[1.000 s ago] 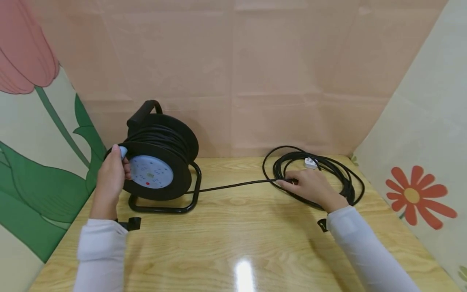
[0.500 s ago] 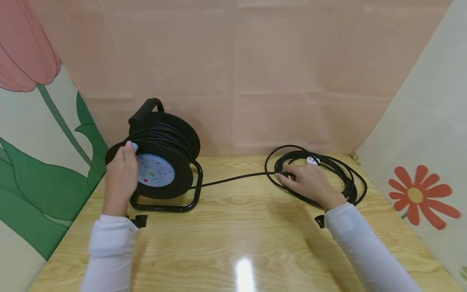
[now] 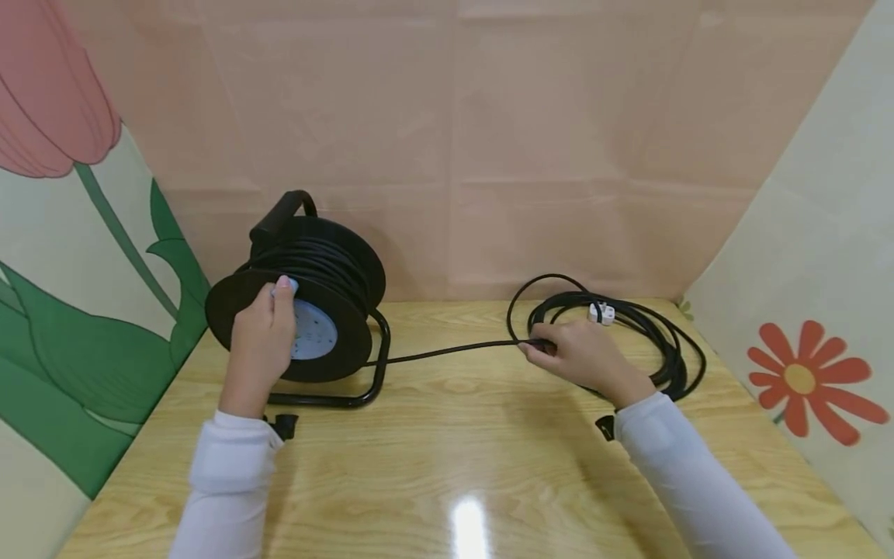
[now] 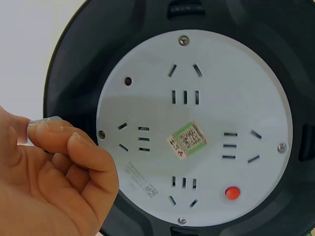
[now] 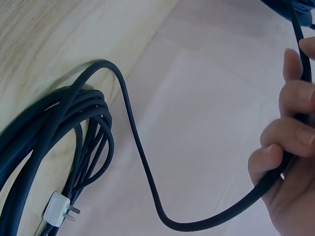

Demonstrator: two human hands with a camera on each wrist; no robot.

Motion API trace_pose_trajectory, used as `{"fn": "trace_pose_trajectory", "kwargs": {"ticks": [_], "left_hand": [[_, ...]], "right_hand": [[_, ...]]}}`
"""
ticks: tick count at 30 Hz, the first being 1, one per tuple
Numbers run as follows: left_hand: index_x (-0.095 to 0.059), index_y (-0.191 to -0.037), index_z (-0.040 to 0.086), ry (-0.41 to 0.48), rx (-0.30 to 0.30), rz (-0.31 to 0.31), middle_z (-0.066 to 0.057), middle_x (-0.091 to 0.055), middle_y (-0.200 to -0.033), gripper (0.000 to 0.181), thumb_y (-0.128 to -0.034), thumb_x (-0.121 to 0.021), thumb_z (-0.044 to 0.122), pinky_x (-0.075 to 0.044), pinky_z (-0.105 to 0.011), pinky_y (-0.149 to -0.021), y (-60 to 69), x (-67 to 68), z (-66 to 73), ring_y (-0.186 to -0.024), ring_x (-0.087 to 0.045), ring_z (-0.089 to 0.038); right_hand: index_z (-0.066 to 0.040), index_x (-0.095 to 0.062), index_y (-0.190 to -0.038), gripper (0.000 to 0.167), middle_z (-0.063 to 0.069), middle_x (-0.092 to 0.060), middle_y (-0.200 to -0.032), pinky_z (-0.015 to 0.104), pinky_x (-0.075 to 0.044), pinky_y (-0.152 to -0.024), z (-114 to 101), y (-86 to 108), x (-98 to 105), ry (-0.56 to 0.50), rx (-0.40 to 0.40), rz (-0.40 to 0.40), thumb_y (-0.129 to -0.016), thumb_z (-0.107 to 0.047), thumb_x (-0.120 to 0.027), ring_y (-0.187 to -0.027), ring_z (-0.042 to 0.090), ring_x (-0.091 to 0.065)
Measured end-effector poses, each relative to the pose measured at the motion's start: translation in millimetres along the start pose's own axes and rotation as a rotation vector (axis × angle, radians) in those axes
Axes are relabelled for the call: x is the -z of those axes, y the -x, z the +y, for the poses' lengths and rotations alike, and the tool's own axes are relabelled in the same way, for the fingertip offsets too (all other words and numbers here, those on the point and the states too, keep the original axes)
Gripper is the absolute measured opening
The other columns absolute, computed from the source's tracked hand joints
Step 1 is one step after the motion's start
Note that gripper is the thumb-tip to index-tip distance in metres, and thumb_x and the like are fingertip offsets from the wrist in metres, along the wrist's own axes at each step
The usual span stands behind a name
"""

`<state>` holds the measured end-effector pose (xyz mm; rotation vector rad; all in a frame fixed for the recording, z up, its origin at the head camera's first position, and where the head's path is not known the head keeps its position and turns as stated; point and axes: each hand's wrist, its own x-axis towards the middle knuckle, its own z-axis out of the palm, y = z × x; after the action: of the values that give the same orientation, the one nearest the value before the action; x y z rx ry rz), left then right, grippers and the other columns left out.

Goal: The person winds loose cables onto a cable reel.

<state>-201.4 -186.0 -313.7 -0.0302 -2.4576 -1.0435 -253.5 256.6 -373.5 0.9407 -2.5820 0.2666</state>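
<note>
A black cable reel (image 3: 225,310) stands at the left of the table, black cable wound on its drum. Its light blue socket panel (image 4: 162,108), with a red button, faces me. My left hand (image 3: 261,341) pinches the small light blue knob (image 3: 292,286) near the reel's rim between thumb and fingers. From the reel's bottom, a length of cable (image 3: 447,351) runs right to my right hand (image 3: 576,353), whose fingers curl round it. Beside and behind that hand lies a loose coil of the same cable (image 3: 673,357), with a white plug (image 3: 601,313) on it.
A black tubular stand (image 3: 328,401) supports the reel, and a black carrying handle (image 3: 279,217) rises at its top. The wooden table (image 3: 433,442) meets a pinkish backdrop (image 3: 559,116) behind. Flower-printed panels flank both sides.
My left hand has carried the knob rightward across the upper part of the reel's face, and the panel has turned with it. The right hand stays on the cable at nearly the same place.
</note>
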Motion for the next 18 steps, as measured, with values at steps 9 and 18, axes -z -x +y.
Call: {"fn": "trace_pose_trajectory", "kwargs": {"ticks": [9,18], "left_hand": [[-0.043,-0.087,0.004,-0.019,-0.034,-0.061,-0.011,-0.035,-0.069,0.055,-0.109,-0.017,0.048,-0.036,-0.042,-0.06,4.7,-7.9,6.6,-0.06,-0.041,-0.031],[-0.041,-0.081,0.006,0.021,-0.064,-0.059,-0.009,-0.034,-0.066,0.053,-0.1096,-0.021,0.046,-0.033,-0.039,-0.052,11.5,-21.4,8.5,-0.054,-0.035,-0.025]], "right_hand": [[-0.027,-0.056,-0.072,0.032,-0.015,-0.04,-0.052,0.028,-0.03,-0.042,-1,-6.7,1,0.076,-0.034,0.085,-0.089,-0.048,-0.073,-0.041,0.005,-0.034],[-0.026,-0.059,-0.079,0.027,-0.017,-0.044,-0.058,0.026,-0.029,-0.043,-5,-8.6,-5,0.063,-0.004,0.019,-0.096,-0.046,-0.063,-0.047,0.003,-0.039]]}}
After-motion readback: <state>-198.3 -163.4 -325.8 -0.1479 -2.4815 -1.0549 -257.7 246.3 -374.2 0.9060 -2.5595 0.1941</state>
